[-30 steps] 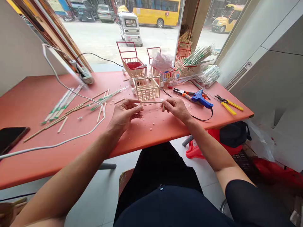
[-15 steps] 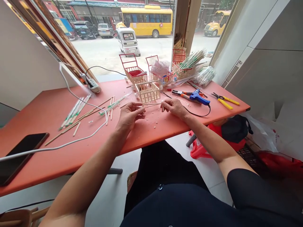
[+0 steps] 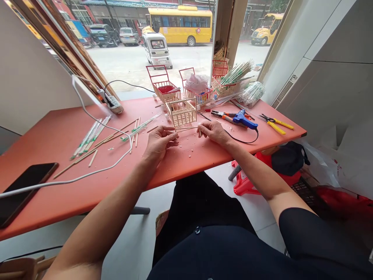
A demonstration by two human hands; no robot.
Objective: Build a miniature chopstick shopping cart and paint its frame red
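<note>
My left hand (image 3: pixel 161 143) and my right hand (image 3: pixel 213 131) are both closed in a pinch at the red table's front half. Between their fingertips runs a thin wooden stick (image 3: pixel 187 128), with a short upright piece showing at each hand; the joints are too small to make out. Just behind it stands a small basket (image 3: pixel 182 112) of pale wooden sticks, apart from my fingers as far as I can see. Crumbs of wood lie on the table around my hands.
Red-handled miniature carts (image 3: pixel 165 90) stand at the back. To the right lie a blue glue gun (image 3: pixel 244 119), orange-handled pliers (image 3: pixel 223 116) and yellow-handled pliers (image 3: pixel 275 125). Loose sticks (image 3: pixel 96 147), a white cable (image 3: pixel 87 177) and a phone (image 3: pixel 27 190) occupy the left side.
The view has shifted very slightly. Both hands keep their pinch on the stick, with no clear movement of it.
</note>
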